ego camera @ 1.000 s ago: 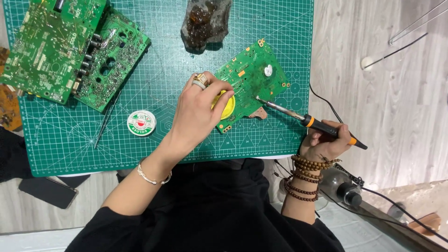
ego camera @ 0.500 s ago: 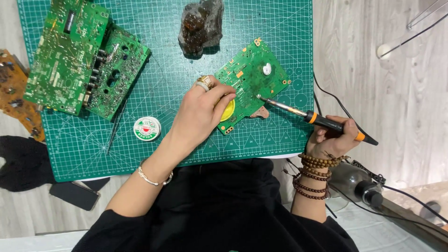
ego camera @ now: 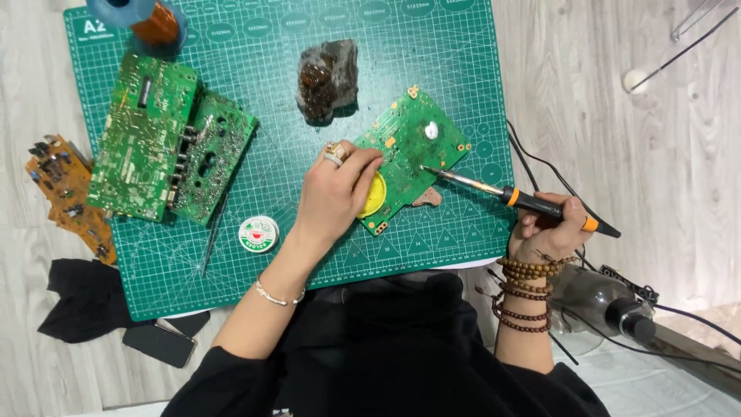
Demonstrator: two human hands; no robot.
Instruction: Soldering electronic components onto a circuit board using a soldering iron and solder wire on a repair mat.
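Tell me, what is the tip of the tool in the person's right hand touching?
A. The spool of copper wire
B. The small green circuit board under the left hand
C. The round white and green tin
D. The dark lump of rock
B: the soldering iron in the right hand has its tip on the small green circuit board, which the left hand steadies.

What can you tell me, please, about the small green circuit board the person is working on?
The small green circuit board lies tilted on the green cutting mat, right of centre. It is irregular in outline, with a round white part near its top and a yellow disc at its lower left edge. The left hand presses on its left side; the soldering iron, held by the right hand, points its tip at its middle.
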